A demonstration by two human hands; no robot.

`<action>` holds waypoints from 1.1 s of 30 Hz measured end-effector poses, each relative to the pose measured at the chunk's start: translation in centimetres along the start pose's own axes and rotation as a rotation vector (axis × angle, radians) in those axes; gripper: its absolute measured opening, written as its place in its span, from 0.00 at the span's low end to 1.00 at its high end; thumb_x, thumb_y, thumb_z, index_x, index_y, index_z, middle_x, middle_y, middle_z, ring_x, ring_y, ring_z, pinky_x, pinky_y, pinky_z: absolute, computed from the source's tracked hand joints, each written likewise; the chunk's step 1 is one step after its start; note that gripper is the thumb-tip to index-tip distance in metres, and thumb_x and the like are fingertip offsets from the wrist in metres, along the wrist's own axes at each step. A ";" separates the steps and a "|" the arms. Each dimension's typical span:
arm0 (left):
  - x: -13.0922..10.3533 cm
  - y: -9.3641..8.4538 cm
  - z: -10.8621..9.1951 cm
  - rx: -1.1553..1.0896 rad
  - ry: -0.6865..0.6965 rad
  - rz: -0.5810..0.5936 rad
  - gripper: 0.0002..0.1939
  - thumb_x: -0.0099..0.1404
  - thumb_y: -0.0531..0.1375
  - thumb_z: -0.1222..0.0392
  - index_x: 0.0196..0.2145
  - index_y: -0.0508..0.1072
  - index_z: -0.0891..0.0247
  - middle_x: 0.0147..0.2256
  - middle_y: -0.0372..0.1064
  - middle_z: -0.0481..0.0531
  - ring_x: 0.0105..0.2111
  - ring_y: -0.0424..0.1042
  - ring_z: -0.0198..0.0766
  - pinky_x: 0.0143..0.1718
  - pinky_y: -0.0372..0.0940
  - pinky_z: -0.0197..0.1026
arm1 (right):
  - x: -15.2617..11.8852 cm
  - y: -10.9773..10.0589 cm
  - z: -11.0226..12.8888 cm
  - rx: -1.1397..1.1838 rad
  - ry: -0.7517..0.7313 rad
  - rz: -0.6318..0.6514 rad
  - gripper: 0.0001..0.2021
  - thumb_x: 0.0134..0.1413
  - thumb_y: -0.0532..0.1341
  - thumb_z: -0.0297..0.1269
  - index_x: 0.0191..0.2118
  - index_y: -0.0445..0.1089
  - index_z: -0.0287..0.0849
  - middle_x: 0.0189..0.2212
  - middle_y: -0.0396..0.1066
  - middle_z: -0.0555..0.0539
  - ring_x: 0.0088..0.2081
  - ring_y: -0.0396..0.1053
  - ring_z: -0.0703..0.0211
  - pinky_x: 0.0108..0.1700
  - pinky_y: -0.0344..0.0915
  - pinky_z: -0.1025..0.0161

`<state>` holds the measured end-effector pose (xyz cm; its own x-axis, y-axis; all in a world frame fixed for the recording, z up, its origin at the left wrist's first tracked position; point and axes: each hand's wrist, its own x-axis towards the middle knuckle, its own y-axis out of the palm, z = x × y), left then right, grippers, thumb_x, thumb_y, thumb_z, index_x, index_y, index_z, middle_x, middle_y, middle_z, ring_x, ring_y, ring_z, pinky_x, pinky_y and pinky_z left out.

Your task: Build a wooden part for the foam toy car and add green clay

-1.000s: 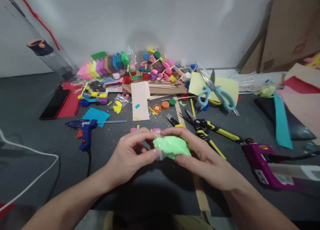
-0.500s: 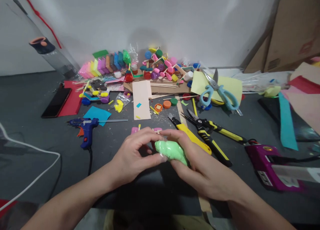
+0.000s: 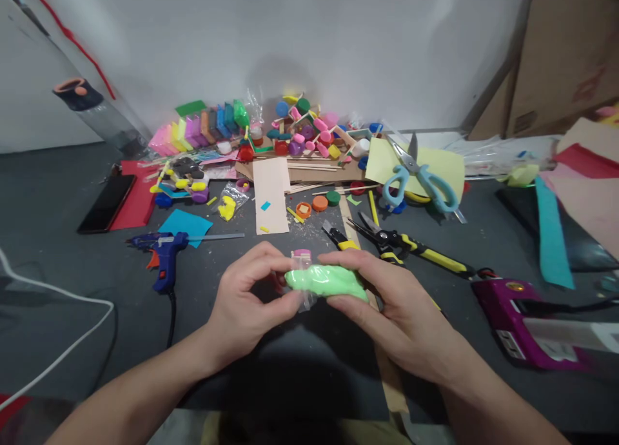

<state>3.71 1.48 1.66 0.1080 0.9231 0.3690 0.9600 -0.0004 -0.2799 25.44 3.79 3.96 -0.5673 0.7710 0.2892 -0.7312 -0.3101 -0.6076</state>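
A light green clay lump in clear plastic wrap is held between my two hands above the dark table. My left hand pinches the wrap and the narrow left end of the lump between thumb and fingers. Around the thicker right end, the thumb and fingers of my right hand are closed. Just behind the lump lies a small pink piece, partly hidden by my fingers. The yellow cutter is partly covered by my right hand.
A blue glue gun and black phone lie at left. Pliers, light blue scissors and a purple power strip lie at right. Colored clay packets and small craft pieces line the back.
The green lump has shifted slightly left and now lies straighter, with more of it showing. My left hand has moved a little left, and the wrap at its end is more visible.
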 end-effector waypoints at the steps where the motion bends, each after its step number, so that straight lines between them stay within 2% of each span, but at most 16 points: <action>1: 0.0 0.0 0.0 -0.012 -0.017 -0.002 0.11 0.58 0.68 0.70 0.39 0.79 0.60 0.32 0.70 0.46 0.28 0.69 0.29 0.30 0.66 0.31 | 0.0 0.0 0.0 0.000 0.007 -0.012 0.13 0.67 0.59 0.39 0.55 0.65 0.49 0.46 0.76 0.51 0.44 0.75 0.64 0.46 0.68 0.71; 4: -0.1 -0.1 0.1 -0.056 -0.057 -0.016 0.12 0.58 0.69 0.71 0.38 0.79 0.59 0.33 0.70 0.46 0.29 0.69 0.29 0.30 0.66 0.30 | -0.1 0.0 0.2 -0.027 0.035 -0.033 0.13 0.68 0.58 0.39 0.55 0.65 0.49 0.44 0.76 0.51 0.43 0.75 0.64 0.46 0.69 0.70; 6: -0.2 0.0 0.2 -0.088 -0.052 -0.016 0.13 0.58 0.69 0.70 0.41 0.80 0.57 0.34 0.71 0.47 0.30 0.70 0.29 0.31 0.67 0.30 | -0.1 0.1 0.1 -0.083 0.023 -0.022 0.14 0.69 0.56 0.39 0.58 0.64 0.47 0.47 0.76 0.48 0.46 0.75 0.61 0.48 0.71 0.68; 11: -0.1 0.3 0.7 -0.083 0.084 0.008 0.21 0.58 0.71 0.65 0.49 0.79 0.54 0.40 0.73 0.50 0.37 0.73 0.34 0.37 0.70 0.34 | -0.1 1.0 -0.2 -0.265 -0.068 0.021 0.21 0.72 0.48 0.39 0.64 0.56 0.37 0.56 0.72 0.35 0.56 0.73 0.52 0.52 0.73 0.58; 15: -0.1 0.4 0.7 -0.001 0.112 0.012 0.19 0.59 0.71 0.63 0.48 0.80 0.54 0.40 0.73 0.51 0.40 0.73 0.36 0.43 0.70 0.39 | -0.1 1.8 -0.1 -0.327 -0.071 0.030 0.23 0.72 0.48 0.40 0.66 0.53 0.35 0.56 0.72 0.31 0.55 0.74 0.47 0.50 0.76 0.52; 18: -0.1 0.4 0.6 0.075 0.067 0.048 0.15 0.59 0.70 0.64 0.45 0.80 0.56 0.41 0.73 0.52 0.41 0.73 0.38 0.46 0.68 0.42 | -0.1 2.1 0.0 -0.296 -0.061 0.056 0.24 0.72 0.48 0.42 0.67 0.53 0.37 0.56 0.72 0.32 0.57 0.72 0.45 0.52 0.75 0.48; 21: 0.0 0.4 0.6 0.076 0.080 0.077 0.14 0.59 0.68 0.66 0.44 0.79 0.57 0.42 0.73 0.52 0.42 0.73 0.39 0.47 0.67 0.43 | 0.0 2.4 -0.1 -0.262 -0.022 0.071 0.24 0.71 0.50 0.42 0.67 0.53 0.38 0.59 0.70 0.32 0.60 0.70 0.44 0.54 0.74 0.46; 27: -0.2 0.4 0.1 0.040 0.072 0.066 0.13 0.57 0.66 0.71 0.39 0.78 0.58 0.40 0.72 0.51 0.40 0.72 0.39 0.43 0.66 0.42 | -0.3 2.2 -0.1 -0.094 0.006 0.040 0.19 0.70 0.53 0.42 0.61 0.60 0.41 0.54 0.74 0.37 0.55 0.74 0.50 0.53 0.73 0.52; 33: -0.4 0.2 -0.7 -0.020 0.016 0.016 0.11 0.56 0.67 0.72 0.35 0.77 0.59 0.36 0.71 0.49 0.37 0.71 0.36 0.41 0.66 0.40 | -0.5 1.5 0.3 0.032 0.039 -0.090 0.11 0.70 0.55 0.40 0.54 0.64 0.46 0.46 0.76 0.46 0.45 0.76 0.59 0.47 0.72 0.65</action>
<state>4.01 0.89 2.06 0.1271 0.9167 0.3787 0.9632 -0.0229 -0.2678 24.48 2.81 3.09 -0.4836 0.8177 0.3122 -0.7907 -0.2552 -0.5564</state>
